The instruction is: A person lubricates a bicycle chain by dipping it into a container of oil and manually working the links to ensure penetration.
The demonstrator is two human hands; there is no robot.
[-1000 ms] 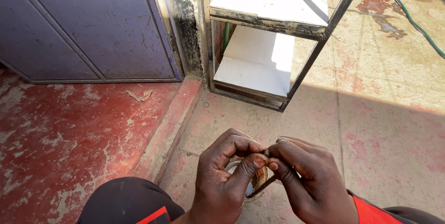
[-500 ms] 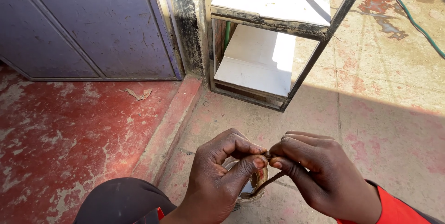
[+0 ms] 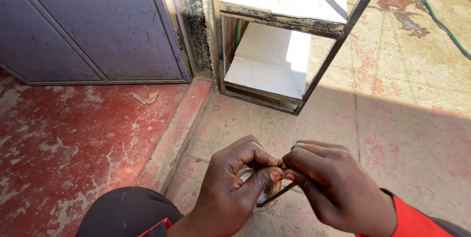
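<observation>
Down by the pink concrete floor (image 3: 402, 134), both hands meet: left hand (image 3: 235, 188) and right hand (image 3: 328, 188) pinch what may be a thin dark stick (image 3: 277, 195).

Open concrete floor (image 3: 417, 119) lies right of and beyond the hands; passage there is unobstructed. A metal shelf frame (image 3: 338, 45) stands ahead, its white boards (image 3: 270, 60) closing the way forward. A raised red kerb (image 3: 181, 129) runs along the left, with a purple door (image 3: 88, 26) behind it. A green hose (image 3: 436, 18) crosses the far right corner. A dark knee (image 3: 127, 212) blocks the lower left.
</observation>
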